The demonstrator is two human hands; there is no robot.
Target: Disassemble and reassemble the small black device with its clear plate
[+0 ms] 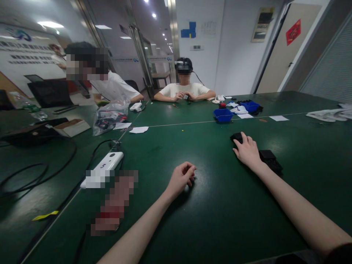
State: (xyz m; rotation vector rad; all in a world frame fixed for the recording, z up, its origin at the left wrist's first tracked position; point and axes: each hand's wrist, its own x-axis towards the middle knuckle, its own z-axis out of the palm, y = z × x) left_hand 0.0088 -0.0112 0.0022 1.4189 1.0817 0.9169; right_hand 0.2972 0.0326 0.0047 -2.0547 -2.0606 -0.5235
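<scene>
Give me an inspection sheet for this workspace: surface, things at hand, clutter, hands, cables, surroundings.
Surface: green table, seams at the left and across the far part.
Things at hand: black item under the fingers of the right hand; black stack beside that wrist.
Clutter: white device marked 5, yellow strip, plastic bag, box, blue tray.
Hands: left hand curled, nothing seen in it; right hand on the black item, grip unclear.
Cables: black cable loops on the left.
Surroundings: one person across the table, another person further left.

Black object half-hidden under right grip
</scene>
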